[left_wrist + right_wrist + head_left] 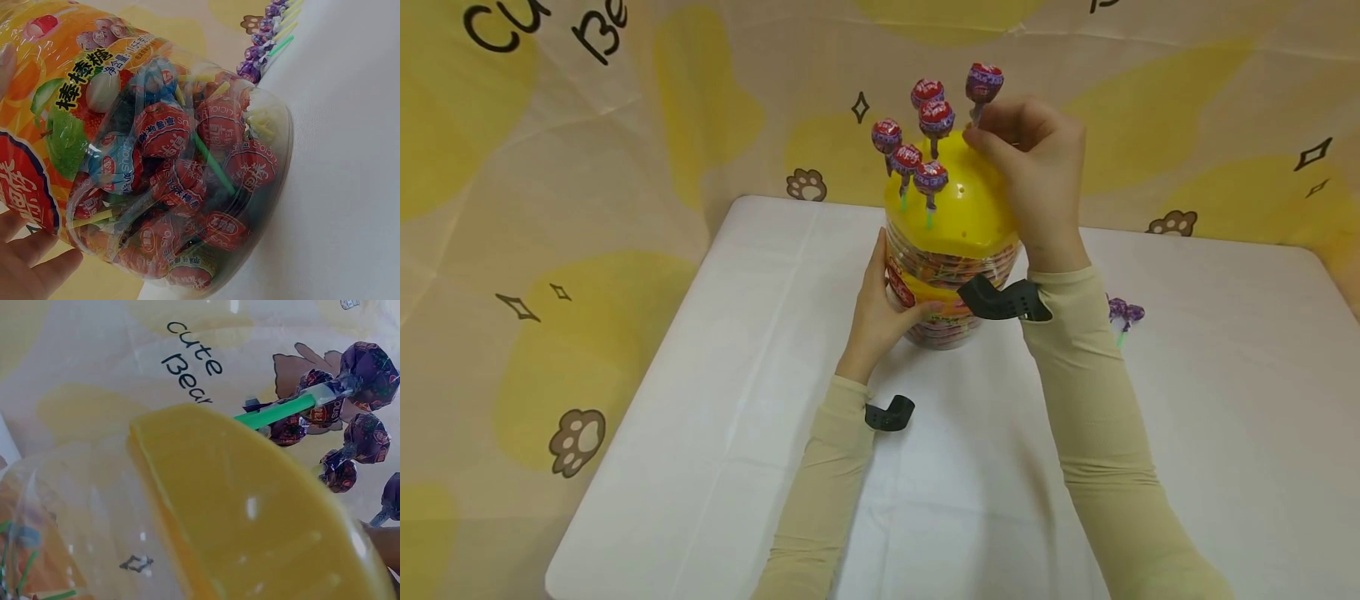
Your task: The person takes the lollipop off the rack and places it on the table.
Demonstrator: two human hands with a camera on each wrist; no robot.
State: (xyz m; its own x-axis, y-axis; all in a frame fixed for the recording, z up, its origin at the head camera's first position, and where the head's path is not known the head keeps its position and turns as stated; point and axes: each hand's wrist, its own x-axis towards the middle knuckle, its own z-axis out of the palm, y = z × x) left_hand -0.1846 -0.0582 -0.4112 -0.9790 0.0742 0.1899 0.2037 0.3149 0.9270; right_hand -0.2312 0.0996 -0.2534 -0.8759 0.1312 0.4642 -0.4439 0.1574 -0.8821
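Note:
A clear plastic jar (953,275) full of wrapped lollipops (187,181) stands on the white table (700,400). Its yellow domed lid (958,204) has several purple-red lollipops (929,177) stuck upright in it. My left hand (883,312) grips the jar's side, fingers (31,262) against the label. My right hand (1033,162) is at the lid's top right and pinches the stick of one lollipop (983,83). In the right wrist view the lid (250,519) fills the frame, with a green stick (275,411) and lollipops (369,365) above it.
A few loose purple lollipops (1123,312) lie on the table behind my right forearm; they show again as loose lollipops (269,31) in the left wrist view. A beige and yellow paw-print cloth (587,208) hangs behind and beside the table.

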